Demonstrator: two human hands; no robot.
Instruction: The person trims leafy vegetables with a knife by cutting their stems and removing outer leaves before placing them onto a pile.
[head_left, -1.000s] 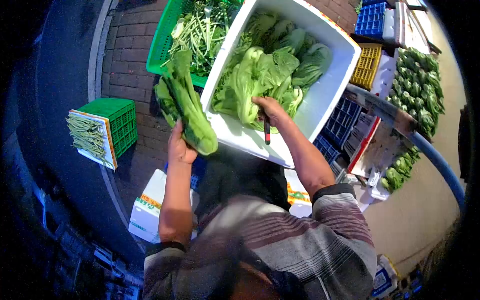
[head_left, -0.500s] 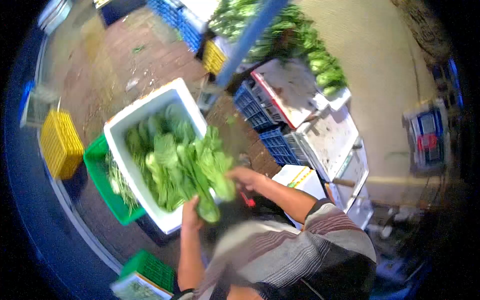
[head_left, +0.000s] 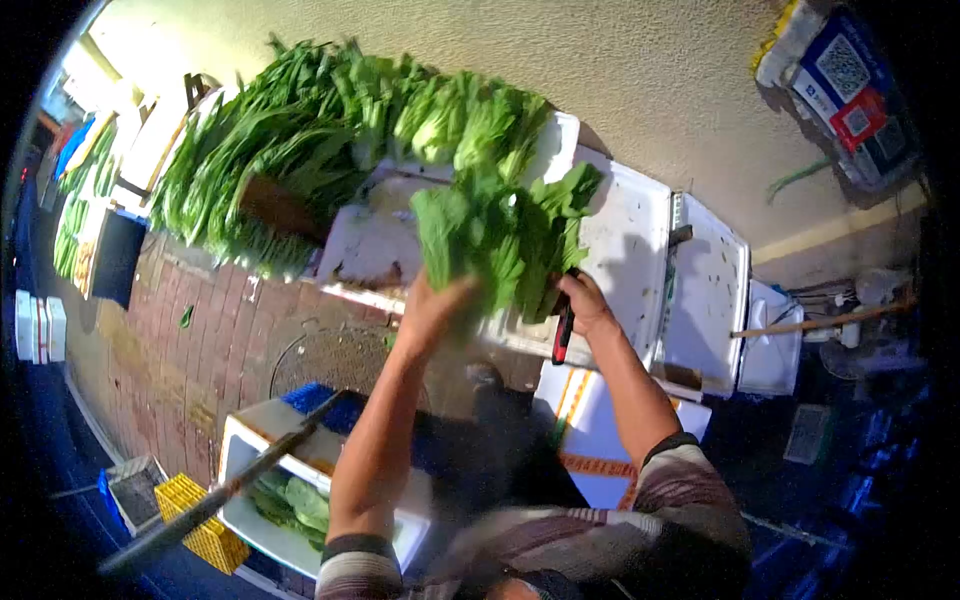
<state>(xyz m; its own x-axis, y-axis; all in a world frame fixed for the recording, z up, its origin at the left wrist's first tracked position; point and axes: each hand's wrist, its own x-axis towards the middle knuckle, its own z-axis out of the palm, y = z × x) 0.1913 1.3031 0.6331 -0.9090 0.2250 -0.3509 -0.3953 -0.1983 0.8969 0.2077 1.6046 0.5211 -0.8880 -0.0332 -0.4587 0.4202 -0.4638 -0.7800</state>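
Stretching behind everything, a pale wall [head_left: 640, 90] backs a long heap of greens [head_left: 310, 130], laid along it probably so the bunches stay in a row. In front sits a flat white tray [head_left: 622, 262], likely there to give the produce a level surface. Lower left, a white foam box [head_left: 238, 450] holds broad leaves [head_left: 308, 502], its walls presumably keeping them together. The leafy bunch [head_left: 500, 235] is between the two hands, seen against the tray, its tops pointing forward. The left hand [head_left: 435, 315] is clamped on the bunch's near left end, though blur hides its fingertips; the leaves spread out beyond the grip. The right hand [head_left: 588, 303], at the bunch's near right edge, is wrapped round a slim black-and-red tool [head_left: 563, 337], seemingly kept in the palm for ready use. Whether its fingertips also press the bunch, I cannot tell.
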